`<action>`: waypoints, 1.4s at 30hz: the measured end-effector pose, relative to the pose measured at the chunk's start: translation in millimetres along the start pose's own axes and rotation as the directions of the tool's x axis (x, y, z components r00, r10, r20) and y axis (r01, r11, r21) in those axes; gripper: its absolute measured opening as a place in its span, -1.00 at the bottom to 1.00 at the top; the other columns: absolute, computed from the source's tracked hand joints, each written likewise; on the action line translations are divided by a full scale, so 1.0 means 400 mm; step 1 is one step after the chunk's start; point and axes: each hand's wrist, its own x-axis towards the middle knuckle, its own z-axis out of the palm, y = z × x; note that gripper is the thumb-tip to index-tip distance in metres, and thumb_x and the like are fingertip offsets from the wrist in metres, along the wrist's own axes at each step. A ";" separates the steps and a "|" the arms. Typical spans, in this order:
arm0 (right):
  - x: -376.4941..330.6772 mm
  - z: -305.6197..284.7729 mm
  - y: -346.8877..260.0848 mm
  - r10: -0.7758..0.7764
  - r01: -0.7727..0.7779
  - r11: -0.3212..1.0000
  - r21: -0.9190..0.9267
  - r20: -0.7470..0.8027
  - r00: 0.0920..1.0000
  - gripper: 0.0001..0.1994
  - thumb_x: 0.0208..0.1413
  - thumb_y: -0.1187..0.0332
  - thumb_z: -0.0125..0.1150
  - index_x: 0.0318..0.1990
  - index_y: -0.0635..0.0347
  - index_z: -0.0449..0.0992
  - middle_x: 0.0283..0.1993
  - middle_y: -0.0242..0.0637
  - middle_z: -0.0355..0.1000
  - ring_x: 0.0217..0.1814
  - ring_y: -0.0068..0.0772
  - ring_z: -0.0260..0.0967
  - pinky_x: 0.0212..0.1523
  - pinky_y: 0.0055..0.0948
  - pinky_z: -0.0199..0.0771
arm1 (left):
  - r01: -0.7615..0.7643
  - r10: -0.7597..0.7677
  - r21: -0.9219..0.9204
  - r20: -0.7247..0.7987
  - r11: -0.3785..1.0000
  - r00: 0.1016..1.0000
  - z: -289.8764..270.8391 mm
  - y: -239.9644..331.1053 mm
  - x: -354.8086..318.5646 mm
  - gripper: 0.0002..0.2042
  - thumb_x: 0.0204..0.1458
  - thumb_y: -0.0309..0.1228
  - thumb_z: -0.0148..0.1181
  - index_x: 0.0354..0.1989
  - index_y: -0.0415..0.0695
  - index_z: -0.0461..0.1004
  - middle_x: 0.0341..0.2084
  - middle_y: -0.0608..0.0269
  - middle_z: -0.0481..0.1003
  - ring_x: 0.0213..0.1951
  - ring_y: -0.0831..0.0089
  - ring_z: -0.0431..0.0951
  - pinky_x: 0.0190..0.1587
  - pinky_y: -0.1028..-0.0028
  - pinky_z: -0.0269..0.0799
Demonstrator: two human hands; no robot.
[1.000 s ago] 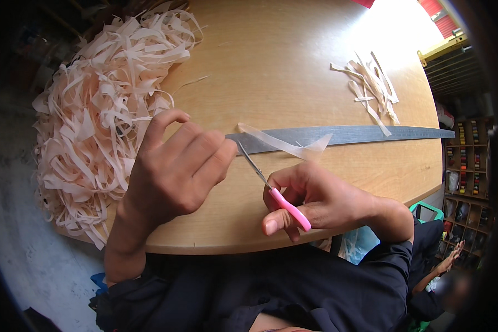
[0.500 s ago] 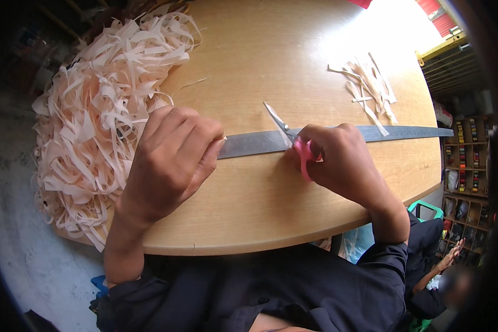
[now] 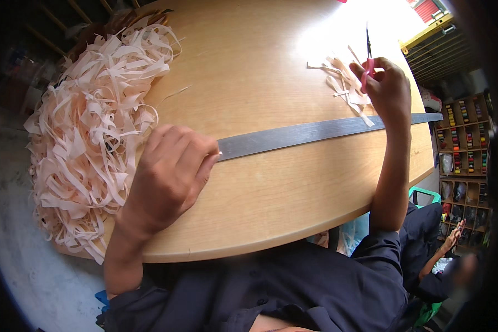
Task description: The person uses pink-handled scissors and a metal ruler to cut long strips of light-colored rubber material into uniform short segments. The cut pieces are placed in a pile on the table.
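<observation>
Fingers of our left hand (image 3: 174, 177) are together, pinched on what looks like a pale scrap (image 3: 220, 153), at the ruler (image 3: 293, 135)'s near-left end, beside the heap (image 3: 88, 133). Changed since the last frames: our right hand (image 3: 390, 88), clamped on the scissors (image 3: 369, 63), has gone from the ruler to the strips (image 3: 358, 98). We judge cutting paused: the blades point up, well apart from the scrap. We cannot tell whether the right fingers touch the strips.
</observation>
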 end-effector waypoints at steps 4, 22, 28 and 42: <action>-0.084 0.046 -0.098 -0.246 0.047 0.792 0.609 0.247 0.937 -0.80 0.22 0.31 0.49 -0.23 0.29 0.69 -0.45 -0.26 0.65 -0.43 -0.58 0.60 -0.39 -0.60 0.55 | 0.020 -0.019 -0.095 0.011 0.995 1.000 0.030 0.013 -0.006 -0.80 0.11 -0.54 0.38 -0.17 -0.17 0.47 -0.39 0.19 0.50 -0.29 0.17 0.53 -0.10 0.22 0.43; -0.215 0.060 -0.187 -0.392 -0.286 0.613 0.736 0.598 0.699 -0.83 0.29 0.42 0.37 -0.21 0.41 0.65 -0.48 -0.36 0.57 -0.46 -0.65 0.53 -0.42 -0.61 0.52 | 0.431 -0.398 -0.409 0.168 0.804 0.902 0.040 0.024 -0.015 -0.68 0.15 -0.49 0.39 0.04 -0.16 0.44 -0.34 0.12 0.57 -0.28 0.11 0.57 -0.14 0.20 0.48; -0.157 0.050 -0.163 -0.261 -0.278 0.746 0.605 0.650 0.713 -0.76 0.17 0.35 0.34 -0.33 0.43 0.69 -0.55 -0.28 0.58 -0.50 -0.67 0.44 -0.46 -0.52 0.41 | 0.591 -0.493 -0.393 0.328 0.704 0.806 -0.061 -0.028 -0.008 -0.94 0.16 -0.58 0.33 -0.25 -0.28 0.58 -0.48 0.15 0.62 -0.42 0.48 0.62 -0.30 0.45 0.49; -0.161 0.051 -0.160 -0.291 -0.045 0.892 0.451 0.646 0.705 -0.76 0.21 0.35 0.44 -0.38 0.40 0.65 -0.61 -0.38 0.50 -0.57 -0.73 0.34 -0.51 -0.57 0.32 | 0.537 -0.527 -0.068 0.122 0.841 0.841 -0.096 -0.033 -0.014 -0.78 0.10 -0.45 0.43 -0.16 -0.26 0.55 -0.32 0.11 0.58 -0.23 0.25 0.57 -0.12 0.32 0.46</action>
